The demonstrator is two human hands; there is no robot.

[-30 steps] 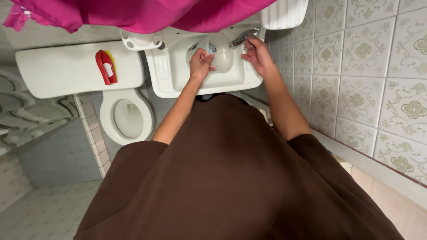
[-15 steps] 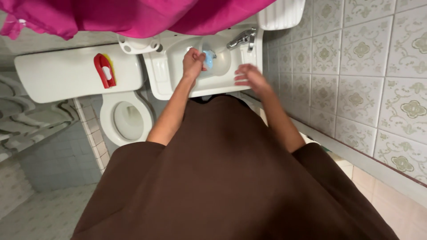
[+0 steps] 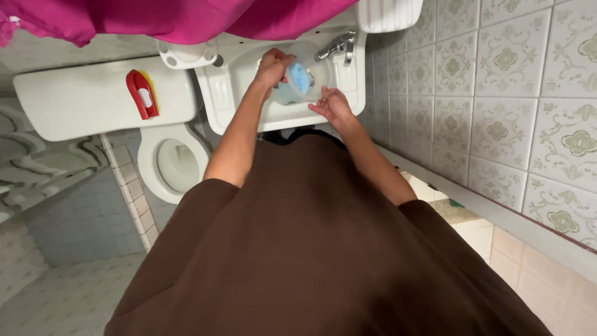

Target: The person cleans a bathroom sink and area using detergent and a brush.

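Left hand (image 3: pixel 272 65) grips a clear jug (image 3: pixel 297 84) tilted over the sink (image 3: pixel 227 102), keeping spills contained; right hand (image 3: pixel 331 104), loosely spread, hovers just beside it.

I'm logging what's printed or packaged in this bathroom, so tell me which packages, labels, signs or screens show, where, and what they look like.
Clear plastic container: held by the left hand over the sink, with a blue label or insert; the right hand is open beside it.
Red object: on the toilet tank lid, arched, with a white patch and yellow edge.
No signs or screens.
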